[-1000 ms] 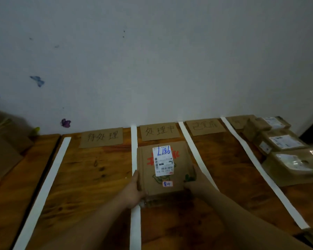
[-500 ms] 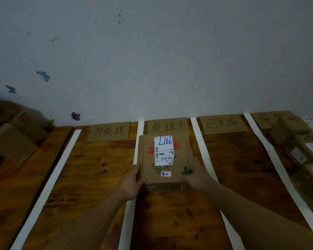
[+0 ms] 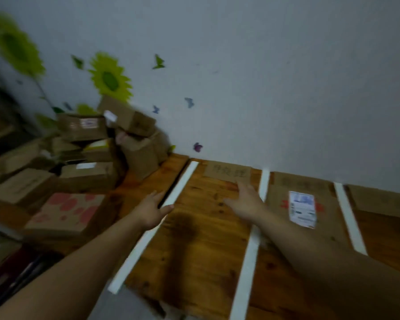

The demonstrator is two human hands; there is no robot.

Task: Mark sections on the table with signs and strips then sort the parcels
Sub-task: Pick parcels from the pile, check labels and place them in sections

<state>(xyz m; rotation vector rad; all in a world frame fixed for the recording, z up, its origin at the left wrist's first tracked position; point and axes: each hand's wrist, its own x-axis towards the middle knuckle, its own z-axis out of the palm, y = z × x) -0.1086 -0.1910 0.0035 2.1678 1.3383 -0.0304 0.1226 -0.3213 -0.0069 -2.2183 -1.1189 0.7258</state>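
Half a second ago both hands gripped the near corners of the labelled parcel [image 3: 278, 219]; now both are off it. It lies flat on the table [image 3: 201, 245] in the second section, between the middle white strip [image 3: 263, 184] and the right white strip [image 3: 347, 214], with its white shipping label [image 3: 302, 209] facing up. I judge that parcel sorted. My view has swung left, so it now sits at about 3 o'clock of my right hand [image 3: 245, 200]. The right hand hovers over the bare wood of the first section with fingers straight, slightly spread and holding nothing, and the first cardboard sign [image 3: 228, 173] is just beyond the fingertips at 12 o'clock. Its writing is too blurred to read. My left hand [image 3: 151, 212] is also loose and empty, fingers spread and reaching forward. It sits over the left white strip [image 3: 178, 188], though whether it touches the strip I cannot tell. The heap of unsorted cardboard parcels [image 3: 86, 176] has come into view at 9 to 10 o'clock, stacked against the wall beyond the left strip. A box with pink blotches [image 3: 67, 211] is the one nearest my left hand. Strips and signs look set, so the marking seems done. With both hands free and turned toward the heap, the next pick likely comes from there. The first section holds no parcel in view.
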